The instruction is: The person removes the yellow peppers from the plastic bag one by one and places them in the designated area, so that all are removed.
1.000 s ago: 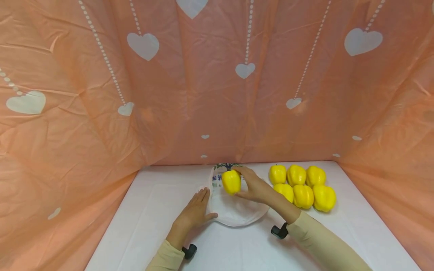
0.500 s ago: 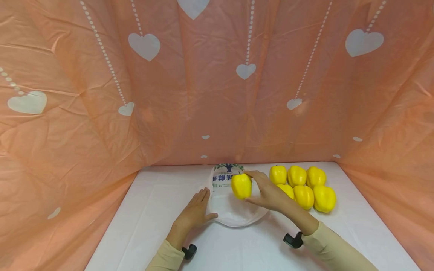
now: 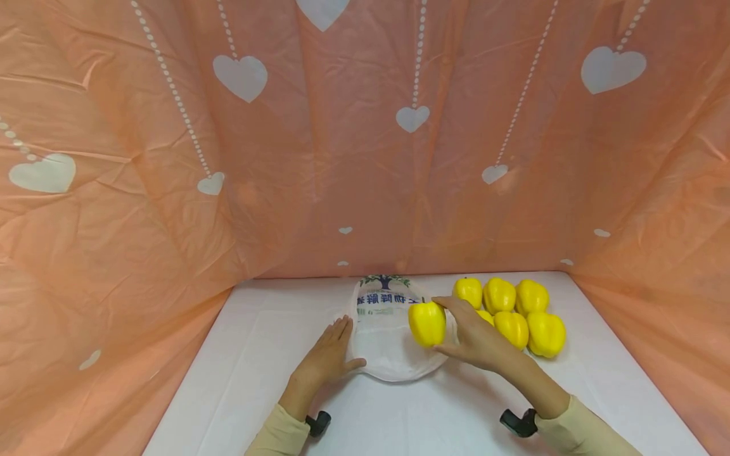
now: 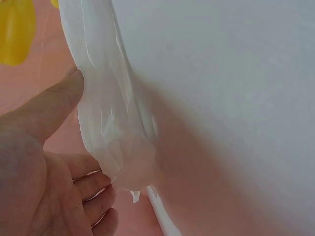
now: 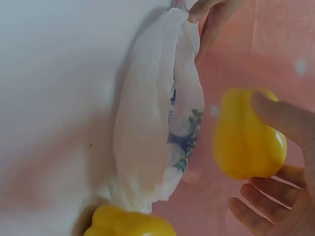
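A white plastic bag (image 3: 379,345) with a printed tree and blue lettering lies mouth open on the table. My left hand (image 3: 327,353) rests against the bag's left side, its fingers fairly straight; in the left wrist view the thumb and fingers (image 4: 91,186) touch the bag's rim. Over the bag's right part, my right hand (image 3: 476,337) grips a yellow bell pepper (image 3: 426,324) between thumb and fingers. The right wrist view has this pepper (image 5: 248,135) held up, apart from the bag (image 5: 145,118).
Several yellow bell peppers (image 3: 511,329) sit grouped in two rows at the right of the white table (image 3: 256,335). The nearest of them is partly hidden by my right hand. An orange curtain (image 3: 308,202) with white hearts hangs behind and at both sides.
My right hand has moved rightward and a little toward me with the bell pepper, uncovering more of the bag's print. The left hand has stayed at the bag's side.
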`<state>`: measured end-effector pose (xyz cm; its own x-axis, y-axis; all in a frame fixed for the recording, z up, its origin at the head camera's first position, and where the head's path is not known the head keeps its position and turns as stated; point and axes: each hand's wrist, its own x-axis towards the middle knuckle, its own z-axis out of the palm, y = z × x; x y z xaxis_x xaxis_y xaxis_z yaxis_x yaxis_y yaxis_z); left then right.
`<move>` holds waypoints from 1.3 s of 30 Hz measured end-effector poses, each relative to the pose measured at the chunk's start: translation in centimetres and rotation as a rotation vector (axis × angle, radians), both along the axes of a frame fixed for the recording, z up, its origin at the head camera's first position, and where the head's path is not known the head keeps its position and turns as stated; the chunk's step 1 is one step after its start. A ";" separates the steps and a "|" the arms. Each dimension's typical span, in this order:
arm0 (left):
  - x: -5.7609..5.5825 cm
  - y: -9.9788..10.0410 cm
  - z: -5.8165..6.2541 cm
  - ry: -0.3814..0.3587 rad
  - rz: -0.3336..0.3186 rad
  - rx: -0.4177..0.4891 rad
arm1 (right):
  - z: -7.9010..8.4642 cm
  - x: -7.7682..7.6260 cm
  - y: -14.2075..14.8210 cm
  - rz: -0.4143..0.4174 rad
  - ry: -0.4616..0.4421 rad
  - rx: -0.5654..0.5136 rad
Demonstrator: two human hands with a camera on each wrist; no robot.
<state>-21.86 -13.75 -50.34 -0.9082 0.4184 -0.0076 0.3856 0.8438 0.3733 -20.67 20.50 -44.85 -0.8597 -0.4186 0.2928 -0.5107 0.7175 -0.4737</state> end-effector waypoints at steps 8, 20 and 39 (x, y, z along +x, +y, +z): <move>0.0 0.0 0.1 -0.002 -0.001 -0.001 | -0.5 1.4 1.8 0.024 0.038 0.011; -0.1 0.1 0.1 -0.015 0.016 -0.005 | -1.7 3.9 4.6 -0.017 0.061 0.011; -0.1 0.0 -0.1 -0.022 0.010 -0.002 | -4.6 6.4 8.3 -0.068 0.050 0.028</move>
<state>-21.97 -13.71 -50.44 -0.9118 0.4097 -0.0282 0.3694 0.8483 0.3793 -14.24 28.81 -49.42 -0.8710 -0.3687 0.3247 -0.4829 0.7640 -0.4279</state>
